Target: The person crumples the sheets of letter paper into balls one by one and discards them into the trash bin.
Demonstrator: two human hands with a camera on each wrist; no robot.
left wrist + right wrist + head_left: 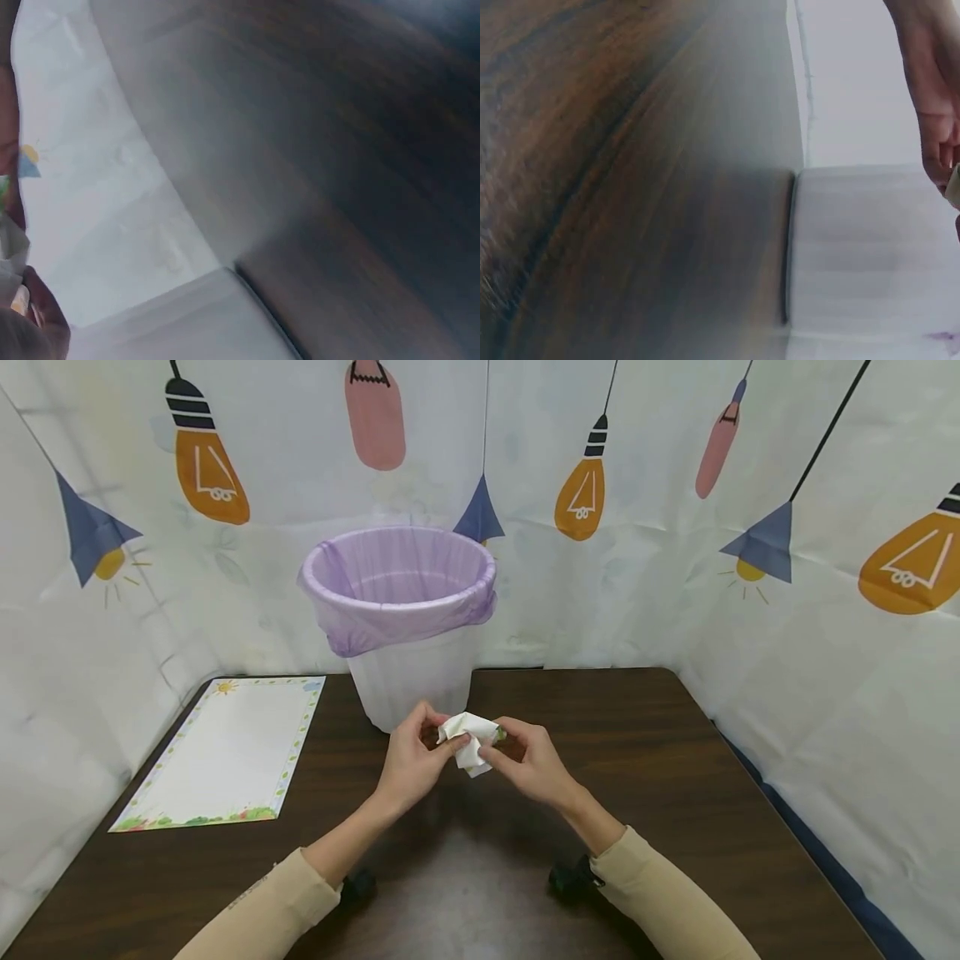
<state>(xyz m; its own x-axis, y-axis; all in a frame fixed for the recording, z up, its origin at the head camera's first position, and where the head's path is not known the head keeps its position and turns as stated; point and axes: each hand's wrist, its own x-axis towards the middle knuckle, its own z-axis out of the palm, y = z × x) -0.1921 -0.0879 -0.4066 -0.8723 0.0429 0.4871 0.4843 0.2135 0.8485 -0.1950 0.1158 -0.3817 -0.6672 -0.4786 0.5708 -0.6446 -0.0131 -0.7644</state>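
Observation:
A crumpled piece of white paper [472,739] is held up over the table between both hands, in front of the bin. My left hand [414,756] pinches its left side with thumb and fingers. On the other side my right hand [536,764] pinches it too, and a bit of green print shows near those fingertips. In the left wrist view the paper [10,251] and part of a hand [49,319] appear at the left edge. The right wrist view catches only a hand [937,97] and a sliver of paper at its right edge.
A white bin [408,681] with a purple liner [405,618] stands at the table's back edge. To its left lies a flat sheet of paper [232,747] with a printed border. The dark wooden table [637,760] is backed by a patterned curtain [645,568].

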